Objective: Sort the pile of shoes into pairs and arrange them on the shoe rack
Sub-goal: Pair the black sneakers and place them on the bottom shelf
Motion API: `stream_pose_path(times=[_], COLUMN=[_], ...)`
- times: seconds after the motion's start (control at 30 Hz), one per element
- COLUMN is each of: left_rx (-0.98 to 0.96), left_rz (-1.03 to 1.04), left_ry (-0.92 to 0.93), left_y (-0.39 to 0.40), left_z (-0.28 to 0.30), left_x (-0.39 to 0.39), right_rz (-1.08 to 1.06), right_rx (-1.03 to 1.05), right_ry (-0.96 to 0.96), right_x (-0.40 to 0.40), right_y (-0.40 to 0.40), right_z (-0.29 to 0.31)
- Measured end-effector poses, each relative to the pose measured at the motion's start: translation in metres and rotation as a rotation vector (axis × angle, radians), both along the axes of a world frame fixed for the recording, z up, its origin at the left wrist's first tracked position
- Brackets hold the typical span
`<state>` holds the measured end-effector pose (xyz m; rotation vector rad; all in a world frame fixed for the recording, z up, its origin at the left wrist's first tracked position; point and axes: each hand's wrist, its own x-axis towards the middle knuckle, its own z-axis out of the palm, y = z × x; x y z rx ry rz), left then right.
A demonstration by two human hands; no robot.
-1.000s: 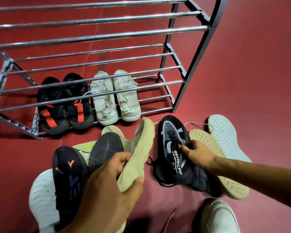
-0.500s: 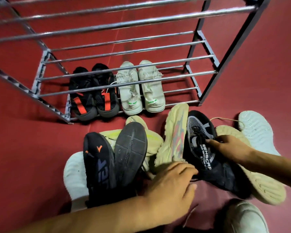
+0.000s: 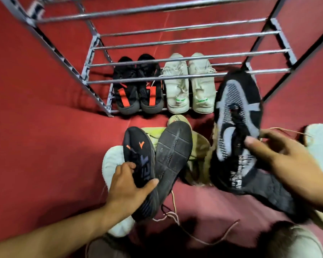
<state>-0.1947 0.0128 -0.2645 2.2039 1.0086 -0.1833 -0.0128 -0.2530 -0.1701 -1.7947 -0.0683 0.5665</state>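
The chrome-tube shoe rack (image 3: 175, 77) with grey side frames is taken as the landmark. On its lowest shelf, two pairs are already seated: black knit shoes with orange straps (image 3: 138, 86) on the left portion and pale off-white lace-up sneakers (image 3: 188, 84) just beside them. All four are set with heels toward the front rail and toes inward, long axes running front to back; this is judged to keep pairs together and space free to their right.

In front of the rack, on the red floor (image 3: 45, 127), the unsorted pile remains. The left hand (image 3: 131, 185) is closed around a black shoe with orange sole marks (image 3: 138, 161), thumb across the sole, fingers wrapped behind. The sole is turned upward, toe pointing toward the rack, long axis roughly front to back. A second dark ribbed sole (image 3: 173, 155) leans against it, apparently its mate.

The right hand (image 3: 280, 161) is clamped on a black-and-grey knit sneaker (image 3: 237, 127), thumb pressed on the upper. This shoe is raised before the rack's right front corner, toe up toward the rails, long axis near vertical in the view; motion blur limits detail. Pale olive shoes (image 3: 198, 151) lie between the two held shoes.
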Motion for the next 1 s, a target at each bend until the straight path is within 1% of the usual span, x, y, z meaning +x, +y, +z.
stream_pose_path(times=[0.07, 0.1, 0.13, 0.2, 0.27, 0.3, 0.33, 0.37, 0.4, 0.43, 0.47, 0.53, 0.6, 0.67, 0.7, 0.73, 0.77, 0.8, 0.87, 0.9, 0.97, 1.0], left_rx=[-0.026, -0.024, 0.023, 0.214, 0.381, 0.447, 0.498, 0.526, 0.546, 0.556, 0.561, 0.568, 0.616, 0.647, 0.624, 0.554, 0.436, 0.298, 0.05, -0.067, -0.286, -0.385], left_rz=[0.036, 0.034, 0.006, -0.106, -0.275, -0.373, -0.476, -0.566, -0.608, -0.608, -0.594, -0.579, -0.608, -0.62, -0.608, -0.568, -0.493, -0.387, -0.104, 0.029, 0.189, 0.225], left_ry=[0.011, 0.015, 0.015, -0.041, -0.208, -0.255, -0.229, -0.126, 0.004, 0.11, 0.169, 0.179, 0.14, 0.104, 0.079, 0.035, -0.013, -0.055, -0.107, -0.165, -0.312, -0.382], left_y=[0.001, 0.001, 0.001, 0.002, 0.001, 0.0, -0.003, -0.01, -0.019, -0.025, -0.032, -0.039, -0.034, -0.023, -0.015, -0.006, 0.004, 0.017, 0.049, 0.063, 0.078, 0.077], left_z=[-0.001, -0.002, -0.003, -0.003, -0.001, 0.002, 0.002, 0.001, 0.0, -0.003, -0.006, -0.016, -0.02, -0.011, -0.005, 0.004, 0.015, 0.026, 0.048, 0.054, 0.063, 0.07], left_x=[0.008, 0.009, 0.008, 0.006, 0.011, 0.018, 0.027, 0.037, 0.047, 0.054, 0.06, 0.064, 0.06, 0.056, 0.055, 0.055, 0.055, 0.057, 0.056, 0.055, 0.053, 0.052], right_rz=[0.103, 0.16, 0.206, 0.287, 0.323, 0.337, 0.35, 0.345, 0.329, 0.315, 0.297, 0.284, 0.275, 0.255, 0.247, 0.242, 0.238, 0.228, 0.221, 0.213, 0.195, 0.191], right_rx=[0.012, -0.036, -0.098, -0.25, -0.366, -0.395, -0.418, -0.428, -0.446, -0.472, -0.481, -0.494, -0.471, -0.449, -0.443, -0.438, -0.437, -0.434, -0.417, -0.41, -0.388, -0.379], right_ry=[0.124, 0.132, 0.142, 0.102, 0.11, 0.122, 0.121, 0.101, 0.079, 0.052, 0.022, -0.014, 0.02, 0.066, 0.078, 0.087, 0.095, 0.11, 0.157, 0.177, 0.195, 0.199], right_x=[-0.008, -0.01, -0.01, -0.003, 0.005, 0.008, 0.013, 0.017, 0.018, 0.02, 0.023, 0.026, 0.027, 0.027, 0.027, 0.028, 0.029, 0.028, 0.027, 0.028, 0.028, 0.03], right_y=[0.039, 0.054, 0.07, 0.088, 0.096, 0.096, 0.094, 0.091, 0.087, 0.086, 0.079, 0.068, 0.054, 0.043, 0.039, 0.035, 0.03, 0.025, 0.02, 0.017, 0.012, 0.009], right_z=[-0.02, -0.033, -0.044, -0.06, -0.064, -0.063, -0.062, -0.059, -0.055, -0.05, -0.044, -0.036, -0.033, -0.032, -0.032, -0.033, -0.033, -0.032, -0.031, -0.031, -0.034, -0.035])
